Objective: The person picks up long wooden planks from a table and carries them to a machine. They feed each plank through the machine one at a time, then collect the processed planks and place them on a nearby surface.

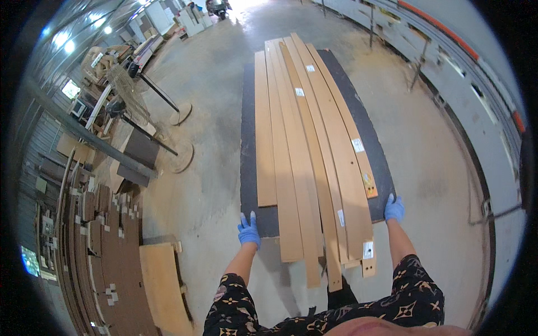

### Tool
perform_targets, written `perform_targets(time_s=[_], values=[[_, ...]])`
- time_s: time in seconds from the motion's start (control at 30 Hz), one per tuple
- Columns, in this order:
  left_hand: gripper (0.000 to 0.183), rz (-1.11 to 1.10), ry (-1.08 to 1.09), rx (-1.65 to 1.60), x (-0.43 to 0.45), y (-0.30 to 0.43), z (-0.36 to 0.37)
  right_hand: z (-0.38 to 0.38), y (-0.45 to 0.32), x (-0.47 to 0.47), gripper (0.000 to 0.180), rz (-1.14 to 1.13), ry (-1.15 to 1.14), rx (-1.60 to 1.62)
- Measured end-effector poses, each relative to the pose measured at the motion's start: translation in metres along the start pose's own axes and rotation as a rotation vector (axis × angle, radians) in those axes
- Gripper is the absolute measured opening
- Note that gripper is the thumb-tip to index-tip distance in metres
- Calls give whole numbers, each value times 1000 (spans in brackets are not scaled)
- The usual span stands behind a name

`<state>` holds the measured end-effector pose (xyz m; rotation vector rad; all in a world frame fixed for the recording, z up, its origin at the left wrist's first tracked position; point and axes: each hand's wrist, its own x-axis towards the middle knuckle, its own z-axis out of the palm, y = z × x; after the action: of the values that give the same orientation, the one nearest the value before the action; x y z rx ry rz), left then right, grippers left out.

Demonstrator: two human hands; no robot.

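Note:
In front of me a dark, flat board [267, 221] carries several long light-brown wood panels, laid lengthwise. Some near ends overhang its near edge. My left hand [249, 232], in a blue glove, holds the near left corner of the board. At the near right corner, my right hand [394, 209], gloved the same way, grips the edge. The leftmost panel [265, 138] ends short of the board's near edge. A narrow panel [321, 185] reaches farthest toward me. White labels [368, 250] with print sit on several panels. What supports the board is mostly hidden.
A long grey machine [475, 109] runs along the right side. Two pedestal fans with round bases [180, 157] stand to the left. Stacked brown panels [119, 260] and a yellowish board [162, 281] lie at lower left. A motorbike [218, 8] is at the far end.

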<state>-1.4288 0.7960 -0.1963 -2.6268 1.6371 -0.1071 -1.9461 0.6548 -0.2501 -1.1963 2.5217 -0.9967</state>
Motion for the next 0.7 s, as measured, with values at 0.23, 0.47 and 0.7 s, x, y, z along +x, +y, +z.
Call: perform_targets(time_s=[0.23,0.47,0.7], values=[[107,18,41,-96,6,-8,-13,-18,-1,-8,72,56,-173,-82],[113,38,105,-58,19,-20,22,1,26,-21,72,-37,-72,-7],[105,-18,18,18,-13,-31,-1,-13,34,-39,67,39,-186,-7]])
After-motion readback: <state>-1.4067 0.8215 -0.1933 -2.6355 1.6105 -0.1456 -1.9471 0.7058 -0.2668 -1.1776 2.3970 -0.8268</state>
